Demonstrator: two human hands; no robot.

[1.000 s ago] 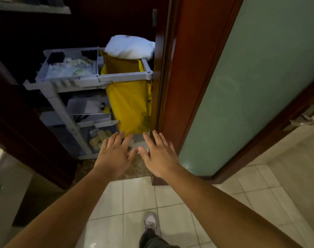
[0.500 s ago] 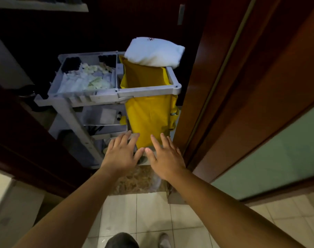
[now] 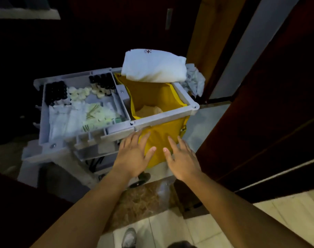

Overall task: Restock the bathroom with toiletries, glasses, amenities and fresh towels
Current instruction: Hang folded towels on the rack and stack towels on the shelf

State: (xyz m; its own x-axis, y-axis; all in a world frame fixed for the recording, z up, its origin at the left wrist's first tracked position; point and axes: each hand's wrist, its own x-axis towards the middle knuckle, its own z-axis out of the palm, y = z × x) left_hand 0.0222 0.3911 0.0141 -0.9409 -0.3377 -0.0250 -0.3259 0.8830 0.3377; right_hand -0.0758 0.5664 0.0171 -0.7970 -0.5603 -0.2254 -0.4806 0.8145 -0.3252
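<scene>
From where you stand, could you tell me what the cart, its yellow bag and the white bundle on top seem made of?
Cart: moulded grey plastic, matte, with cast-in dividers. Yellow bag: woven cloth, probably; it sags and creases. White bundle: soft folded fabric, likely a towel or linen.

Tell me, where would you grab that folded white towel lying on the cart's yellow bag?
Probably by its near edge, reaching over from the front: the folded white towel lies flat across the far rim of the yellow bag, and that edge overhangs the open mouth, so fingers can slide under it.
</scene>
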